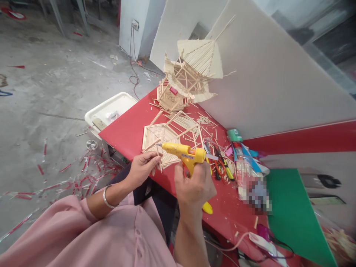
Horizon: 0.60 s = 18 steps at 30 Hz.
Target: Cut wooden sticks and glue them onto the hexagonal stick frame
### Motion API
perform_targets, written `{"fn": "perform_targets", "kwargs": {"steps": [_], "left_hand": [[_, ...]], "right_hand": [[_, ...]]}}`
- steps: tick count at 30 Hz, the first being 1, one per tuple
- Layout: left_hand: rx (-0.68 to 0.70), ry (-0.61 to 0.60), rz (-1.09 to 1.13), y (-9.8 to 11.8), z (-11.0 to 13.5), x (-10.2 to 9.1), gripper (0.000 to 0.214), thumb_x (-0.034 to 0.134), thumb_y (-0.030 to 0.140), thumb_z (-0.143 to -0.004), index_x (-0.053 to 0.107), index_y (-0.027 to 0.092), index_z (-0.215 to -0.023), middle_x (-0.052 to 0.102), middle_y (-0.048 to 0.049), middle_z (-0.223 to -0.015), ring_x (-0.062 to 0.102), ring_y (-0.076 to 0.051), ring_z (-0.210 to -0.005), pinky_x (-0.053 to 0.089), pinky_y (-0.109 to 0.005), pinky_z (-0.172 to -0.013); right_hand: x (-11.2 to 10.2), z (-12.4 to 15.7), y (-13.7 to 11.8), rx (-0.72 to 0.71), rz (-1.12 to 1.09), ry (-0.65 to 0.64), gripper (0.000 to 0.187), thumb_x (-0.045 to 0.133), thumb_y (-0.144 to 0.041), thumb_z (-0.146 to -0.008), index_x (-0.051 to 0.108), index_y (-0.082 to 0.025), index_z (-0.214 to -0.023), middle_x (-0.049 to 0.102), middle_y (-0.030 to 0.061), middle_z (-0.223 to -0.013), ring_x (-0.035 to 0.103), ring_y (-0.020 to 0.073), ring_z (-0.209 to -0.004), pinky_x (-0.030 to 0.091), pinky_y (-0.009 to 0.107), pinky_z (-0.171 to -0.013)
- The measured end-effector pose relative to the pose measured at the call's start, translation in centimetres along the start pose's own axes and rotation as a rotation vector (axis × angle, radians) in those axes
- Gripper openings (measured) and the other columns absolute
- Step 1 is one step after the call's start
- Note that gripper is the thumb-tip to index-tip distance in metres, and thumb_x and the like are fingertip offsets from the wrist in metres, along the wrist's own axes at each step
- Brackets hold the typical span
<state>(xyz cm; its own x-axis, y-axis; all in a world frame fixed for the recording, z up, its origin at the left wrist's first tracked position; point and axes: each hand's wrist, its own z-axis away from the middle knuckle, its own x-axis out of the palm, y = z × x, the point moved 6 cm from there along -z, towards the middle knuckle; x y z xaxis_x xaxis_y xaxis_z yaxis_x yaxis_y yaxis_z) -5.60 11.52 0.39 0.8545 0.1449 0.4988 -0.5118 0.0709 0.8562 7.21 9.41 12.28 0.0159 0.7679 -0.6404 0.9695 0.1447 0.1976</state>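
Note:
My right hand [194,183] is wrapped round the handle of a yellow glue gun [178,150]. A white glue stick [211,157] pokes from the gun's back end. Its nozzle points left, at a thin wooden stick [159,157] that my left hand [143,167] pinches near the table edge. Whether nozzle and stick touch, I cannot tell. Just behind them lies a flat many-sided frame of wooden sticks [155,134], with upright sticks along its far side. Part of it is hidden by the glue gun and my hands.
A larger wooden stick model [186,79] stands at the back of the red table [125,129]. Loose sticks [204,120], pliers and a cutter [228,170] lie to the right. A white tray [116,102] is beside the table at left. Plastic wrappers [89,178] litter the floor.

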Motion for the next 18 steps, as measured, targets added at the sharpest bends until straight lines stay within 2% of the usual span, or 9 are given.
{"fn": "perform_targets", "kwargs": {"steps": [11,18], "left_hand": [[-0.008,0.014,0.023,0.04,-0.25,0.16,0.040,0.077,0.054,-0.073,0.070,0.014,-0.074,0.066,-0.0014,-0.054,0.055,-0.009,-0.041,0.046,-0.018,-0.039],[-0.010,-0.018,0.041,-0.25,-0.46,0.52,0.038,0.074,0.051,-0.077,0.068,0.014,-0.071,0.068,-0.0045,-0.058,0.063,-0.013,-0.050,0.048,-0.019,-0.041]], "right_hand": [[0.29,-0.05,0.01,0.030,-0.001,-0.027,0.020,0.060,-0.029,-0.085,0.059,-0.016,-0.101,0.061,0.0029,-0.075,0.061,0.0172,-0.064,0.040,0.025,-0.053],[0.47,0.09,-0.09,0.022,-0.010,-0.008,0.025,0.060,-0.028,-0.085,0.059,-0.016,-0.106,0.064,0.0046,-0.079,0.064,0.0184,-0.067,0.042,0.025,-0.054]]}}
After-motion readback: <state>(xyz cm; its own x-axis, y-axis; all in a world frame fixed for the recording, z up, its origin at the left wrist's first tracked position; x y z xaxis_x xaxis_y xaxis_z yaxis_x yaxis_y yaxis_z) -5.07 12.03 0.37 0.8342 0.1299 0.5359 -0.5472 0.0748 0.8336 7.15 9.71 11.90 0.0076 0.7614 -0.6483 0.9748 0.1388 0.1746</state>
